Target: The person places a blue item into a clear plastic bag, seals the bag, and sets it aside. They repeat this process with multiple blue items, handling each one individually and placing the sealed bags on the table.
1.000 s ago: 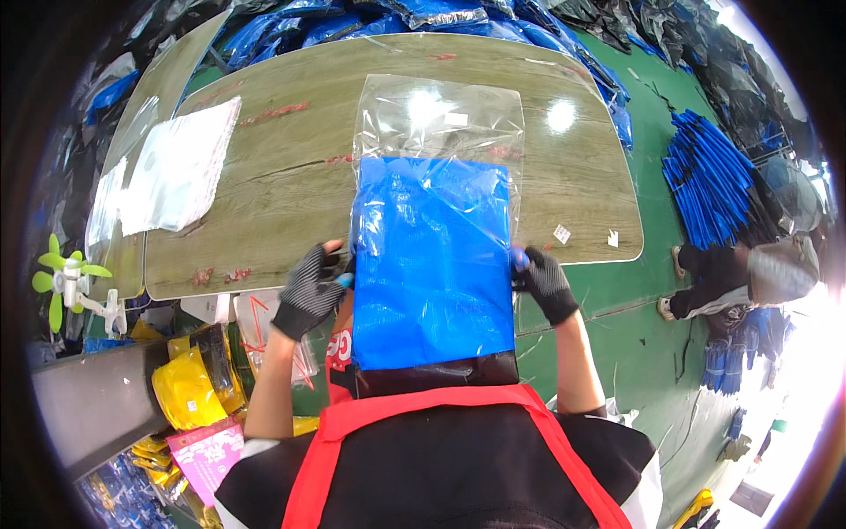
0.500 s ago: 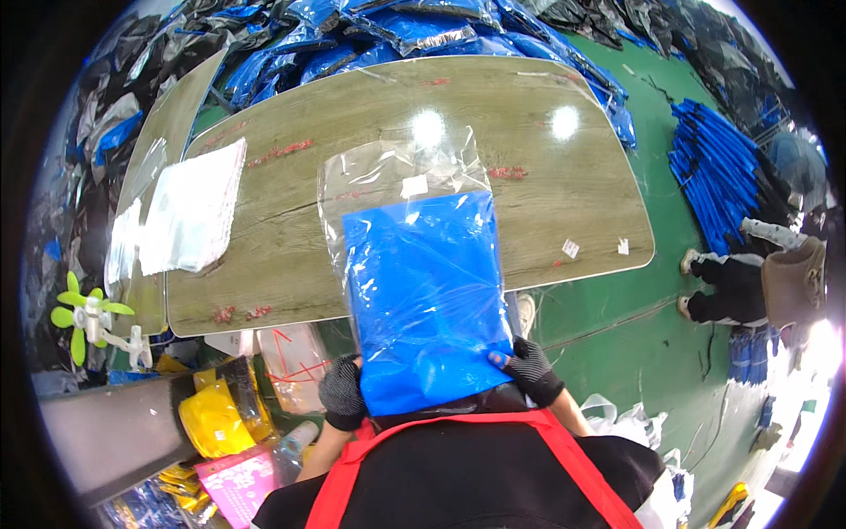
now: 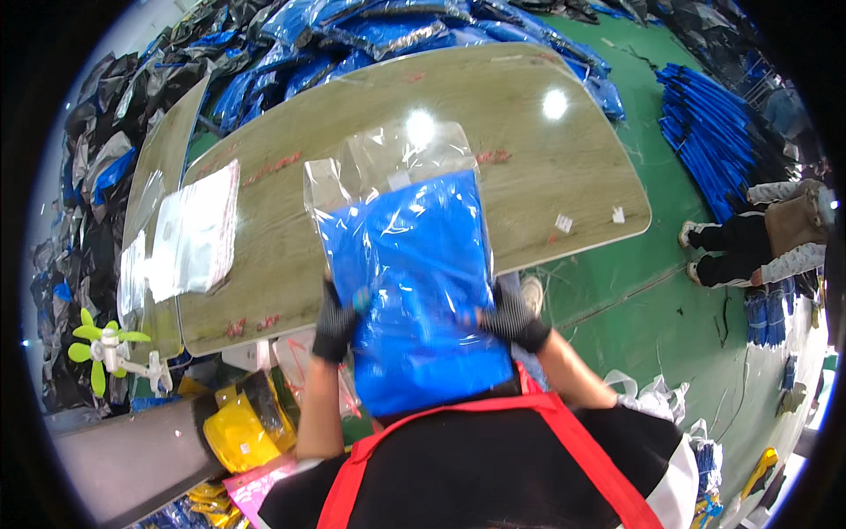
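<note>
A folded blue sheet-like item in a clear plastic bag [image 3: 419, 273] lies over the near edge of the wood-patterned table, its lower end close against my body. The bag's unfilled clear end spreads flat toward the table's middle. My left hand [image 3: 338, 322], in a black-and-grey glove with bare fingertips, grips the left side with the thumb on top. On the opposite side my right hand [image 3: 511, 319], gloved the same way, holds the bag with its thumb on the upper face. The fingers beneath the package are hidden.
A stack of clear plastic bags [image 3: 196, 231] lies on the table's left. Blue packages [image 3: 379, 35] pile up beyond the table. A small green-bladed fan [image 3: 107, 346] and yellow packages [image 3: 236, 432] are at left. Another person [image 3: 749, 234] stands right, near long blue bundles [image 3: 705, 132].
Both hands have slid forward along the sides of the bag, away from my body. The bag's far end has shifted slightly left and lifted creases show in it.
</note>
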Demonstrator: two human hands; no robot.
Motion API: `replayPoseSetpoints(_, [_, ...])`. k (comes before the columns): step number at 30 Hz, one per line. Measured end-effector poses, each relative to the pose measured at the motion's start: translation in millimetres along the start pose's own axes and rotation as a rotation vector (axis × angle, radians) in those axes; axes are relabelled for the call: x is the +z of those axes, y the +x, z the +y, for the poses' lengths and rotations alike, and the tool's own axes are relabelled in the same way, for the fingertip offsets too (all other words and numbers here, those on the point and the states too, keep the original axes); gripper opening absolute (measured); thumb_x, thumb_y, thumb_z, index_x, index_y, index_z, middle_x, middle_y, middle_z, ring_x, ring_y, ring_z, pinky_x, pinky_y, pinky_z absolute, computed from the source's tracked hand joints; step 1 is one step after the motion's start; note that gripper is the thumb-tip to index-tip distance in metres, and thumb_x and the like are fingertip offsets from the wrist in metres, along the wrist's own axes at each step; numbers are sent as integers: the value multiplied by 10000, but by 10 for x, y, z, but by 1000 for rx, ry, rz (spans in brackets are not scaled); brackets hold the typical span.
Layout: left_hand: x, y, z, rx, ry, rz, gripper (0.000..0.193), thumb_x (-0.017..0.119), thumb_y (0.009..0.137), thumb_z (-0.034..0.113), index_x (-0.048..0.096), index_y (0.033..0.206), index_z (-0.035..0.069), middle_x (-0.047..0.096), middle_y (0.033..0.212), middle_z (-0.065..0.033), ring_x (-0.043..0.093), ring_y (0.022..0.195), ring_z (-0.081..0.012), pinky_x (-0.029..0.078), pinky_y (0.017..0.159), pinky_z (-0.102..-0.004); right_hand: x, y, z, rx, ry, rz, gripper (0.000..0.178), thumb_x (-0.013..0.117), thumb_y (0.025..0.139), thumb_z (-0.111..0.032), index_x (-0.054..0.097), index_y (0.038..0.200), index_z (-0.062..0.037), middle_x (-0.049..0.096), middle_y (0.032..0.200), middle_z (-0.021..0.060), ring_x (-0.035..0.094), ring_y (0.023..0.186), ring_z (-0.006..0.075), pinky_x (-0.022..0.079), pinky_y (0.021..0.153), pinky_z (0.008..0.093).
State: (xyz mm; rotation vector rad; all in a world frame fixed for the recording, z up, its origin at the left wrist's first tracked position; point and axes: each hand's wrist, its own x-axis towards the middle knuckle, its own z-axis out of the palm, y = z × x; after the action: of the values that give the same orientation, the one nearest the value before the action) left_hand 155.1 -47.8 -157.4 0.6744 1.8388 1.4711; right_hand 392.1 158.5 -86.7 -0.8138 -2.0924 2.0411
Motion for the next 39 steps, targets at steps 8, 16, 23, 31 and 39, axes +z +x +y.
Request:
replayPoseSetpoints(8, [-86, -553, 487, -323, -23, -425, 829, 768, 781, 327, 326, 1421, 38, 513, 1316, -157, 533, 1171, -273, 446, 988, -395, -342, -39, -179, -33, 365, 30, 539, 694, 834, -355, 581, 1217, 6, 666, 1084, 131, 625, 1004, 225, 493, 907, 346])
replayPoseSetpoints(16, [83, -250, 134, 50, -40, -41, 662, 592, 921, 341, 319, 1434, 22, 448, 1393, -127, 442, 1248, -231, 321, 1072, -347, -189, -107, 2, -70, 578, 83, 756, 820, 723, -320, 489, 1315, 13, 631, 1150, 126, 568, 1115, 236, 462, 953, 348])
replayPoseSetpoints(23, [-93, -27, 264, -217, -578, -58, 715, 639, 871, 443, 373, 1391, 29, 509, 1322, -151, 550, 1145, -289, 501, 923, -441, -62, -191, -29, 0, 154, -336, 922, 821, 722, -381, 351, 1418, -1, 500, 1349, 159, 438, 1264, 236, 336, 1075, 373])
replayPoseSetpoints(31, [109, -700, -105, -337, -453, -19, 724, 717, 829, 332, 383, 1402, 40, 511, 1324, -95, 504, 1191, -221, 412, 1011, -376, -113, -332, 98, -177, -65, 47, 935, 794, 745, -405, 299, 1439, -20, 459, 1378, 164, 436, 1273, 260, 362, 1058, 391])
replayPoseSetpoints(39, [-246, -349, 510, -158, -45, -315, 841, 652, 822, 505, 307, 1441, 54, 374, 1449, -150, 399, 1309, -286, 348, 1078, -413, -534, 3, 78, -446, -99, -5, 687, 819, 690, -338, 539, 1248, -50, 591, 1217, 167, 560, 1127, 332, 439, 966, 388])
